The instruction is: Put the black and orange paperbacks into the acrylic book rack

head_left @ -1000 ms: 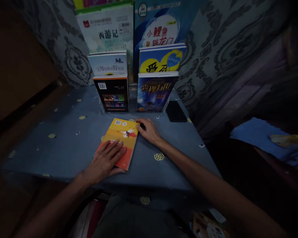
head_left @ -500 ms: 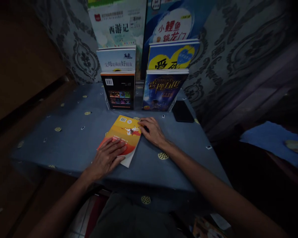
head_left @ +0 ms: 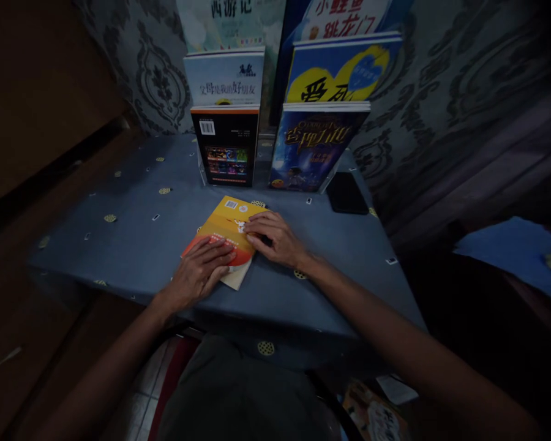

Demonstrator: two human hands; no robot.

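A thin paperback book (head_left: 220, 219) with a yellow and orange cover lies at a slant on the table, its barcode near the far edge. My left hand (head_left: 199, 269) rests flat on the orange lower part, fingers stretched out. Over the book's right side reaches my right hand (head_left: 275, 239), fingertips on the cover by a small white printed figure and thumb apart from the fingers. Pale pages show past the cover at the near corner.
Behind the book, a clear stand holds several books, among them a black one (head_left: 227, 147) and a dark blue one (head_left: 307, 147). A black phone (head_left: 348, 193) lies right of the stand. A patterned blue-grey cloth (head_left: 133, 245) covers the table.
My right hand has moved from the book's right edge onto its cover. My left hand stays on the book. The view has tilted down slightly.
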